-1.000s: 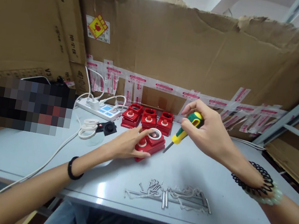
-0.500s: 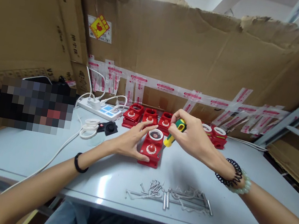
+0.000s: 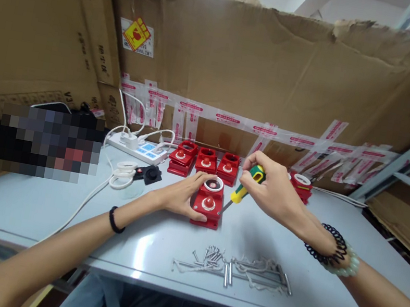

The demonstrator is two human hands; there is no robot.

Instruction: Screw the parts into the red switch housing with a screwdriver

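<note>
While the grey tabletop carries everything, the work sits near its middle, a little toward the far edge: a red plastic button housing, lying flat. Left hand rests open against its left side, fingers spread, thumb along the near edge, bracing rather than clasping. Housing looks rigid, light, likely to slide on the smooth surface; best held by its flat side walls, as it is now. Right hand has its grip closed round a screwdriver with a green-and-yellow handle, fingers wrapped on the upper handle, shaft angled down toward the housing's right side. Handle looks hard and easy to grasp.

Along the far edge stand three more red housings; another is partly hidden behind the right hand. Loose screws lie near the front edge, small, prone to roll. Screwdriver tip is too small to make out; contact with a screw cannot be told. Left of the tabletop is blurred out.
</note>
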